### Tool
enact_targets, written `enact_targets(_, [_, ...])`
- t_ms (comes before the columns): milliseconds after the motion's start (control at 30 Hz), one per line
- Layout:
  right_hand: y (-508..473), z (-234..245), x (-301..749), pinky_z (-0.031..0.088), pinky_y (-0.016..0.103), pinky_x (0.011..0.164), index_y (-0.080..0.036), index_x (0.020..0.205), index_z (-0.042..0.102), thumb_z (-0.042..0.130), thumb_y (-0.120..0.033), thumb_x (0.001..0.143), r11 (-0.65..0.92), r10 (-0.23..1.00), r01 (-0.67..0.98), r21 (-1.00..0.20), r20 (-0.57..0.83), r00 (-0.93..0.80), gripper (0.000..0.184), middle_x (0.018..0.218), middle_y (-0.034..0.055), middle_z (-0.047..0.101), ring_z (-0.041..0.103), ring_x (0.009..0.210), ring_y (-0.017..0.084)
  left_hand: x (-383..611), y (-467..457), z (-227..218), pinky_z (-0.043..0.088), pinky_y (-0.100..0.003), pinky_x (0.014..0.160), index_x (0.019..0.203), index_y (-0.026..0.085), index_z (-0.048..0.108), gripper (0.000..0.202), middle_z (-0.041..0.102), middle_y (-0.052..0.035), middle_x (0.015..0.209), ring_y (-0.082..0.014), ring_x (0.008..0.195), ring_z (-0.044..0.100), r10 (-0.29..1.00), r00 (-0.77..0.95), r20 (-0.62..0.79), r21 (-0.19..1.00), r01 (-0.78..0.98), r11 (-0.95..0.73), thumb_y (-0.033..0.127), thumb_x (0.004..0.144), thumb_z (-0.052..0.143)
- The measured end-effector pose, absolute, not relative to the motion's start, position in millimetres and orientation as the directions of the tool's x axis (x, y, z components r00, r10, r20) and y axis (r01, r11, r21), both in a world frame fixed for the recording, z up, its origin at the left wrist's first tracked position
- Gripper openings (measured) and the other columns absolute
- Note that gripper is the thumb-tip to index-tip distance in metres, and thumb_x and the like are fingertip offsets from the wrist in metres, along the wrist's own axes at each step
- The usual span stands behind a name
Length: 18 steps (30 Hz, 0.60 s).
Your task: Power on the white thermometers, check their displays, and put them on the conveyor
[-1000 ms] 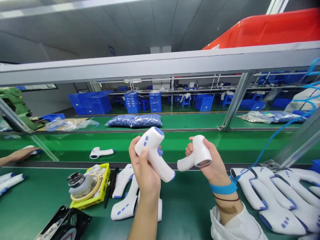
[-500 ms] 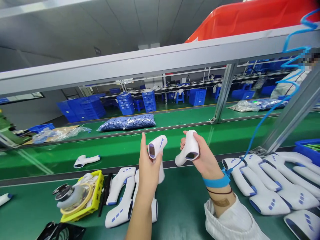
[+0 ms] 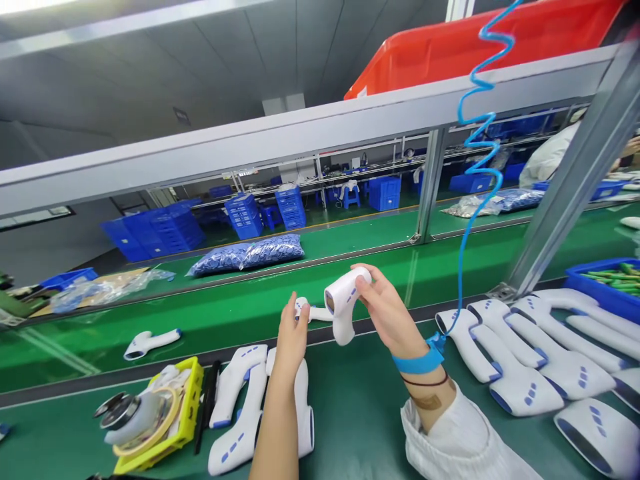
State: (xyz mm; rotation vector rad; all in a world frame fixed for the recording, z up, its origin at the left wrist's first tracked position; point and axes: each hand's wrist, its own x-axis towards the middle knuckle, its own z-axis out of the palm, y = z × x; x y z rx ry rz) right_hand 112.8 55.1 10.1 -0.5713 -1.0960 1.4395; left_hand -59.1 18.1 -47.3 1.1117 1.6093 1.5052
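My left hand (image 3: 291,337) reaches over the edge of the green belt, its thumb and fingers closed about the head of a white handheld infrared thermometer (image 3: 320,313). That thermometer's handle points right, partly behind the other one. My right hand (image 3: 387,310) grips a second white thermometer (image 3: 345,300) by its head, the dark display end facing left and the handle hanging down. A blue wrist strap (image 3: 417,360) with a coiled cord is around my right wrist. White thermometers (image 3: 240,413) lie beside and partly under my left forearm.
Several more thermometers (image 3: 535,360) lie in rows at right, near a blue bin (image 3: 580,283). One thermometer (image 3: 150,343) rests on the green belt (image 3: 220,333) at left. A yellow basket (image 3: 187,407) holds a bottle. A metal post (image 3: 555,173) and red bin (image 3: 425,57) stand beyond.
My left hand has lowered its thermometer toward the green belt, handle now pointing right. My right hand has moved left and turned its thermometer so the display end faces left. The view has shifted.
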Motion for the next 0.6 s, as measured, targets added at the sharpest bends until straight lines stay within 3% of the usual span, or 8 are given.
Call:
enact_targets(67, [49.3,9.9,107.8,0.042,0.02,0.06,-0.02,0.099,0.061,0.078,-0.051,0.073,0.081,0.937,-0.522,-0.849,0.243,-0.25,0.044,0.081,-0.0014,0.057,0.051,0.072,0.011,-44.0,-1.6,-27.2,0.047,-0.04,0.1,0.144,0.023,0.042,0.068,0.056,-0.0139,0.136,-0.0287,0.123,0.055,0.955,-0.255,0.152,0.986,0.103,-0.13,0.064,0.09,0.044])
enact_targets(133, [43.2,8.2,101.8,0.038,0.02,0.048,-0.022,0.101,0.061,0.073,-0.057,0.075,-0.019,0.91,-0.547,-0.837,0.212,-0.357,0.045,0.072,-0.0024,0.055,0.049,0.062,0.01,-26.9,-21.3,-8.1,0.05,-0.041,0.097,0.151,0.028,0.029,0.074,0.05,-0.0126,0.143,-0.0292,0.118,0.059,0.955,-0.044,0.294,0.956,0.006,-0.294,0.061,0.088,0.051])
enact_targets(200, [38.0,5.6,96.0,0.036,0.021,0.043,-0.023,0.103,0.061,0.066,-0.061,0.079,-0.108,0.874,-0.571,-0.814,0.196,-0.444,0.046,0.069,-0.0023,0.054,0.048,0.057,0.011,-13.6,-35.7,5.4,0.05,-0.041,0.097,0.151,0.032,0.025,0.075,0.049,-0.0109,0.143,-0.0285,0.116,0.06,0.925,-0.069,0.374,0.925,0.107,-0.366,0.051,0.087,0.06])
enact_targets(300, [32.4,2.8,89.6,0.043,0.021,0.048,-0.025,0.104,0.061,0.062,-0.056,0.085,-0.114,0.851,-0.623,-0.774,0.248,-0.463,0.036,0.074,-0.0017,0.056,0.052,0.06,0.011,-5.9,-46.4,15.2,0.047,-0.042,0.1,0.147,0.03,0.033,0.065,0.053,-0.0106,0.137,-0.0284,0.119,0.057,0.9,-0.144,0.411,0.888,0.287,-0.359,0.044,0.09,0.059])
enact_targets(433, [28.4,3.4,85.9,0.046,0.019,0.053,-0.027,0.105,0.059,0.06,-0.044,0.089,-0.062,0.845,-0.7,-0.712,0.336,-0.416,0.023,0.077,-0.0032,0.056,0.051,0.06,0.009,-6.4,-51.4,20.2,0.046,-0.039,0.102,0.144,0.032,0.035,0.059,0.053,-0.0073,0.138,-0.0263,0.123,0.055,0.914,-0.136,0.382,0.901,0.276,-0.336,0.042,0.091,0.058])
enact_targets(600, [27.3,6.3,87.6,0.044,0.018,0.049,-0.028,0.108,0.058,0.064,-0.036,0.081,-0.109,0.836,-0.751,-0.651,0.349,-0.423,0.029,0.08,-0.0037,0.058,0.047,0.054,0.008,-2.2,-55.5,24.6,0.04,-0.029,0.106,0.143,0.035,0.035,0.057,0.044,0.0,0.15,-0.0196,0.132,0.047,0.901,-0.121,0.416,0.881,0.298,-0.366,0.036,0.091,0.059])
